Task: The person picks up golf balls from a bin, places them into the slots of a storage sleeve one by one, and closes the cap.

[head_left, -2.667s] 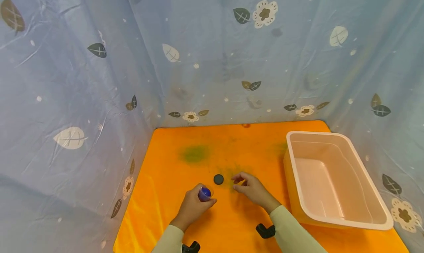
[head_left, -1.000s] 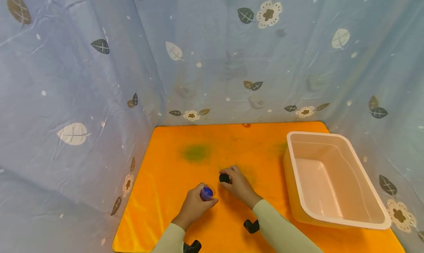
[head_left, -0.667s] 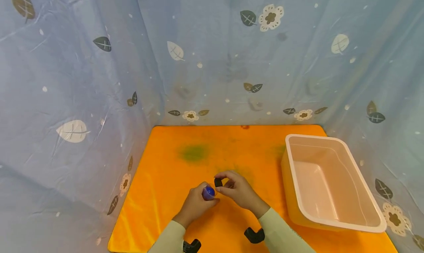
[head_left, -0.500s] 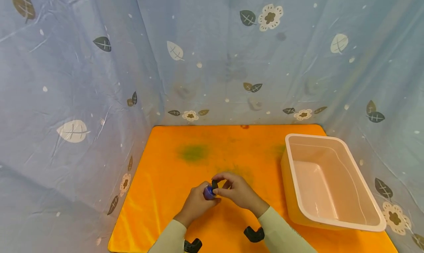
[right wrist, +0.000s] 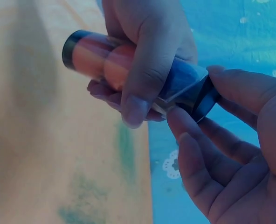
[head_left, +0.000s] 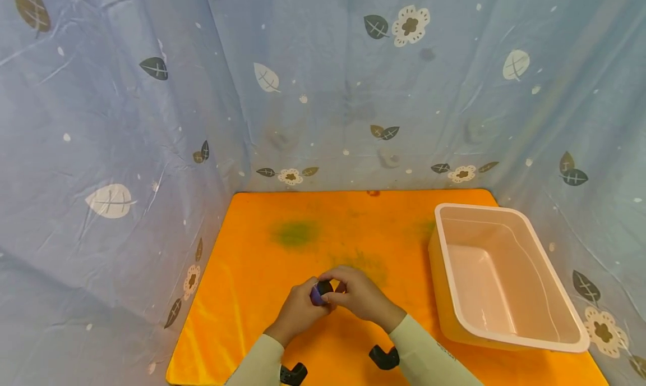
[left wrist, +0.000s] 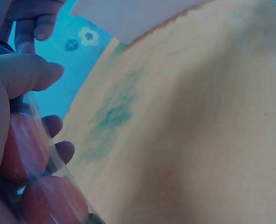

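My left hand (head_left: 296, 313) grips a clear plastic tube (right wrist: 93, 57), its thumb lying across the side in the right wrist view. Inside the tube sit two orange-red balls (left wrist: 26, 147) and a blue ball (right wrist: 181, 77) nearest the mouth. A black cap (right wrist: 71, 49) covers the tube's far end. Thumb and fingers of my right hand (head_left: 364, 297) pinch a black round lid (right wrist: 206, 99) at the mouth. The lid touches the rim there; whether it is fully seated I cannot tell. My left fingers hide part of the tube.
A pale pink plastic tub (head_left: 497, 341) stands on the right of the orange table cover (head_left: 262, 251), which has green stains. Blue patterned curtains (head_left: 323, 66) close off the back and both sides. A black wrist device (head_left: 384, 357) hangs under the right sleeve.
My right hand picked the black lid up off the table and moved it left to the tube's mouth. The left hand kept hold of the tube and shifted slightly right.
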`<state>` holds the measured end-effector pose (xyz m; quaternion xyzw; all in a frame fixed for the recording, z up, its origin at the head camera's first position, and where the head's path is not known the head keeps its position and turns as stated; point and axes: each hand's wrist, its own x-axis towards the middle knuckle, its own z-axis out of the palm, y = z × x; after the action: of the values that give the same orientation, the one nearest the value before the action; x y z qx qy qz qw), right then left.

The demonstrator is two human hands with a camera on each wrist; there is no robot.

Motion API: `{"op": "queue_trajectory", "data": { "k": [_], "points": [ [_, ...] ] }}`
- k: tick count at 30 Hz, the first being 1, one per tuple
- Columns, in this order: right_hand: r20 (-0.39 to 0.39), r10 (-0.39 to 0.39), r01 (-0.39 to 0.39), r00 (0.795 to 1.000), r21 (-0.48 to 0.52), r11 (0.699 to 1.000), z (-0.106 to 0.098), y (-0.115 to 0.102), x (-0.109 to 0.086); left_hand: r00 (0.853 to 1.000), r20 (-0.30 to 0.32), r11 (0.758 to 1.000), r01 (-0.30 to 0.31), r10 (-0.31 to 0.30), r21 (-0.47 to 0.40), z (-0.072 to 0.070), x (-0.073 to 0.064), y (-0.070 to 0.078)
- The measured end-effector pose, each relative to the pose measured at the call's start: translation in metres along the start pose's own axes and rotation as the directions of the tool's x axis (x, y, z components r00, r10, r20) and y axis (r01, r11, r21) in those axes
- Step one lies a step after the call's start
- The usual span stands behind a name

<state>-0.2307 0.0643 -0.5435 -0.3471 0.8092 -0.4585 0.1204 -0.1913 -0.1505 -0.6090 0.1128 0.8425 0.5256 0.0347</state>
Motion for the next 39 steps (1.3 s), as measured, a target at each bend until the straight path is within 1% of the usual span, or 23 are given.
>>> {"op": "queue_trajectory", "data": {
  "k": [5,8,11,16,22,27,30,34,37,39],
  "points": [
    [0.022,-0.010,0.011,1.000,-0.026,1.000,0.000,-0.001,-0.002,1.000,0.004,0.998,-0.019,0.018,0.061,0.000,0.001,0.000],
    [0.028,-0.022,0.023,0.999,-0.024,0.999,0.002,0.000,-0.003,1.000,0.016,0.997,-0.026,0.024,0.073,0.000,0.001,0.000],
    [0.018,-0.044,0.045,0.999,-0.019,0.999,0.002,0.001,-0.005,0.999,0.034,0.998,-0.024,0.022,0.065,0.001,0.002,0.002],
    [-0.001,-0.089,0.089,0.996,-0.043,0.995,-0.002,0.001,-0.006,0.997,0.072,0.998,-0.017,0.013,0.054,0.000,0.006,0.005],
    [0.011,-0.128,0.128,0.992,-0.092,0.987,-0.008,0.000,-0.007,0.993,0.116,1.000,-0.014,0.013,0.010,0.002,0.009,0.008],
    [0.034,-0.129,0.132,0.991,-0.112,0.985,-0.011,0.001,-0.008,0.993,0.121,1.000,-0.010,0.010,-0.002,0.005,0.011,0.011],
    [0.047,-0.143,0.148,0.989,-0.141,0.979,-0.013,0.000,-0.008,0.992,0.129,1.000,-0.006,0.007,-0.014,0.006,0.011,0.012],
    [0.058,-0.178,0.186,0.982,-0.184,0.965,-0.014,0.000,-0.007,0.992,0.123,1.000,-0.008,0.007,0.004,0.007,0.012,0.012],
    [0.063,-0.196,0.205,0.979,-0.193,0.960,-0.015,0.000,-0.005,0.993,0.118,0.999,-0.014,0.010,0.032,0.007,0.012,0.012],
    [0.066,-0.199,0.208,0.978,-0.195,0.959,-0.014,0.000,-0.005,0.992,0.125,0.999,-0.018,0.013,0.032,0.007,0.013,0.012]
  ]
}}
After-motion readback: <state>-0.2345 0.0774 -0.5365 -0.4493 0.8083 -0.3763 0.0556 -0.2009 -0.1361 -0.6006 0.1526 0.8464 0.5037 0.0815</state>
